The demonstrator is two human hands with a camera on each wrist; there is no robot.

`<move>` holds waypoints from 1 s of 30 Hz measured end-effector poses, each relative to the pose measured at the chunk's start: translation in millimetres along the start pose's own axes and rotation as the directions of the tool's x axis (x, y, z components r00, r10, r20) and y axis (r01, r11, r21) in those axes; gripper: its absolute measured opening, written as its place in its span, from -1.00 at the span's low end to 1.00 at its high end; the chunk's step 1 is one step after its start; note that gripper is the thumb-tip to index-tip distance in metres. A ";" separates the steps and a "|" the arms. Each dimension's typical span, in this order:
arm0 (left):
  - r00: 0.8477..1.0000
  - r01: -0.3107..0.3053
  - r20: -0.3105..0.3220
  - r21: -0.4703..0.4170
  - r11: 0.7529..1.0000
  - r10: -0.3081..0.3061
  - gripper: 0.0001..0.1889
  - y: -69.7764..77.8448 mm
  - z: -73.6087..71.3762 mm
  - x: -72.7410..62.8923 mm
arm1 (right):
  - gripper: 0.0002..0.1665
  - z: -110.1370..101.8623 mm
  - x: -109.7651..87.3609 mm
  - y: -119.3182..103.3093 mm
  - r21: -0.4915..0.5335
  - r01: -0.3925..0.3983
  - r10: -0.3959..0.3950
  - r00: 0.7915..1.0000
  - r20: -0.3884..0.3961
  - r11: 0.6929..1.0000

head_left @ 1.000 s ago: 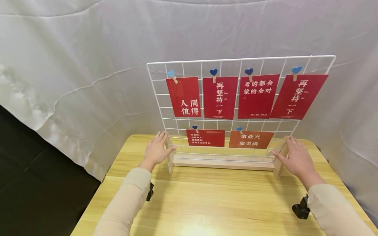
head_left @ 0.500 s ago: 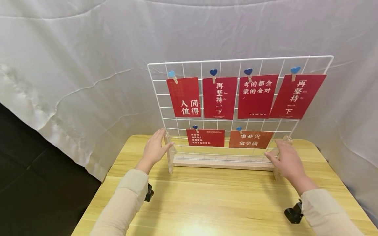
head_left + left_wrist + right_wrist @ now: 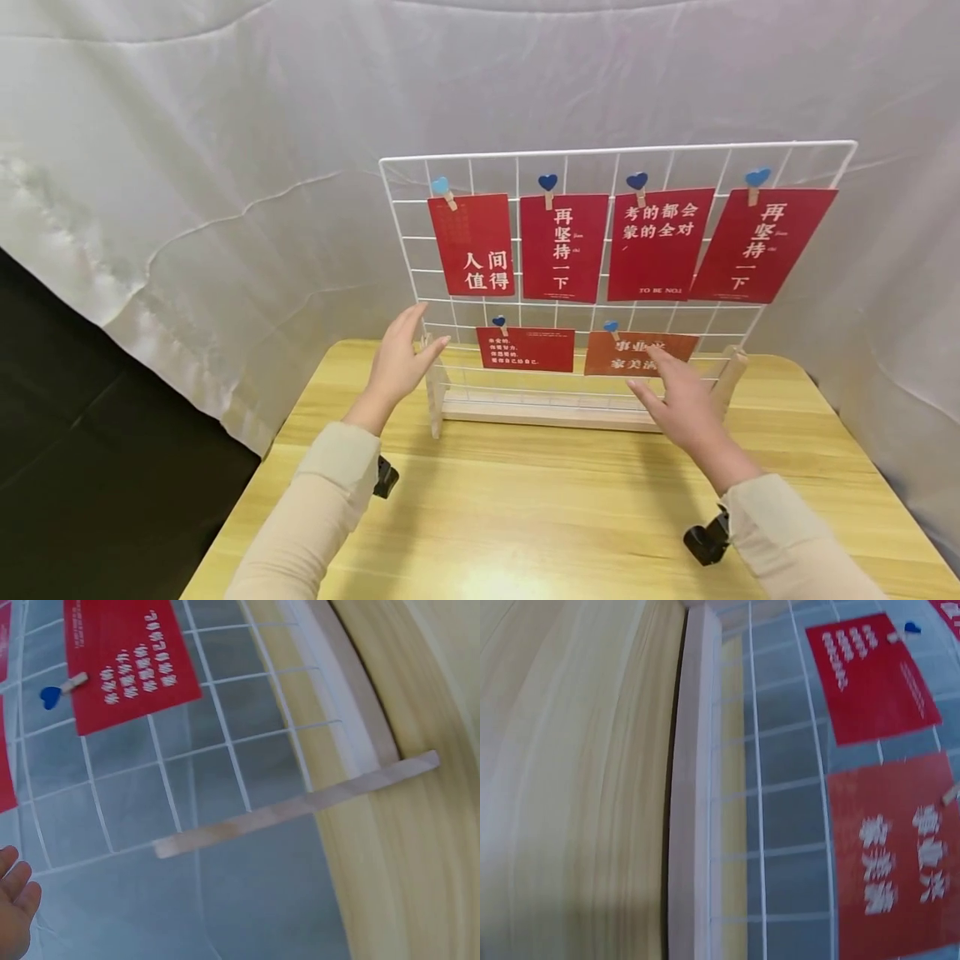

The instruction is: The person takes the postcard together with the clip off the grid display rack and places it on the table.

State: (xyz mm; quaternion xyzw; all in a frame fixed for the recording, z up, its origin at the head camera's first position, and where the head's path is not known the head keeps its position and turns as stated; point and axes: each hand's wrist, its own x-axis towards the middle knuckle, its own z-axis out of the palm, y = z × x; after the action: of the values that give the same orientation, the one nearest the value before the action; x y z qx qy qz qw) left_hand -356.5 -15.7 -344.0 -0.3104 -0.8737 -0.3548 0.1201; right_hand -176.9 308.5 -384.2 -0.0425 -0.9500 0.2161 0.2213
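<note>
A white wire grid rack (image 3: 540, 155) stands upright in a wooden base (image 3: 525, 412) on the table. Several red cards hang on it from small heart clothespins, among them a card (image 3: 558, 250) in the upper row and a small dark red card (image 3: 525, 350) below. My left hand (image 3: 397, 358) is at the rack's left side, fingers extended, holding nothing. In the left wrist view its fingertips (image 3: 16, 881) show apart from the grid. My right hand (image 3: 686, 404), also without anything in it, is in front of the lower orange-red card (image 3: 607, 357) and overlaps its corner in the head view.
The light wooden table (image 3: 487, 508) stretches in front of the rack. A grey-white curtain (image 3: 225, 167) hangs close behind. The base's left wooden foot (image 3: 300, 804) sticks out toward the front. Black wrist cameras, such as the right one (image 3: 707, 542), hang below the sleeves.
My right hand has left the rack's right support and moved left, in front of the orange-red card. The left hand has come off the left support and risen slightly.
</note>
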 end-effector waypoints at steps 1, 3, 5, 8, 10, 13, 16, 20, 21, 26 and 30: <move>1.000 -0.004 -0.001 -0.006 1.000 0.004 -0.33 2.2 -0.8 1.3 | -0.27 0.9 0.9 -3.4 0.005 0.004 -0.004 1.000 -0.001 1.000; 1.000 -0.017 -0.008 -0.015 1.000 0.016 -0.33 6.7 -2.6 3.7 | -0.28 2.6 2.9 -9.3 0.023 0.005 -0.005 1.000 0.004 1.000; 1.000 -0.020 -0.022 -0.022 1.000 0.020 -0.34 11.9 -5.2 5.9 | -0.28 3.6 5.7 -15.6 0.041 -0.001 0.000 1.000 0.014 0.999; 0.999 -0.025 -0.044 -0.034 0.999 0.024 -0.35 18.9 -10.1 8.9 | -0.28 5.1 9.8 -24.1 0.067 -0.002 0.001 1.000 0.015 0.998; 0.998 -0.031 -0.058 -0.045 0.999 0.029 -0.35 22.0 -13.4 11.3 | -0.28 5.6 12.6 -29.7 0.086 0.002 -0.003 1.000 0.010 0.996; 0.997 -0.044 -0.067 -0.061 0.997 0.039 -0.34 25.0 -17.2 15.4 | -0.28 6.7 16.7 -36.9 0.107 0.019 -0.018 1.000 -0.011 0.994; 0.996 -0.053 -0.074 -0.077 0.996 0.047 -0.35 29.3 -21.2 19.3 | -0.27 7.0 21.5 -43.9 0.126 0.043 -0.039 0.999 -0.029 0.991; 0.994 -0.062 -0.095 -0.103 0.993 0.052 -0.35 36.9 -27.5 24.5 | -0.30 7.0 28.9 -52.5 0.146 0.079 -0.070 0.996 -0.063 0.986; 0.993 -0.067 -0.101 -0.109 0.992 0.056 -0.36 38.7 -29.3 26.0 | -0.31 6.8 31.0 -54.5 0.154 0.084 -0.074 0.995 -0.070 0.985; 0.989 -0.086 -0.131 -0.112 0.990 0.071 -0.36 45.4 -37.1 34.5 | -0.31 3.8 41.4 -63.5 0.205 0.074 -0.064 0.996 -0.059 0.976; 0.989 -0.082 -0.132 -0.120 0.989 0.066 -0.35 50.1 -42.7 41.3 | -0.29 -0.4 48.4 -68.2 0.250 0.029 -0.027 1.000 -0.011 0.968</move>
State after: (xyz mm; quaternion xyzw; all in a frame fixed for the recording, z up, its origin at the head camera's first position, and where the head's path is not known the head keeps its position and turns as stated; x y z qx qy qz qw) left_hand -357.7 1.4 -268.2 -0.3261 -0.8282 -0.4233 0.1690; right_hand -219.2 255.6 -335.2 -0.0017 -0.9149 0.3310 0.2313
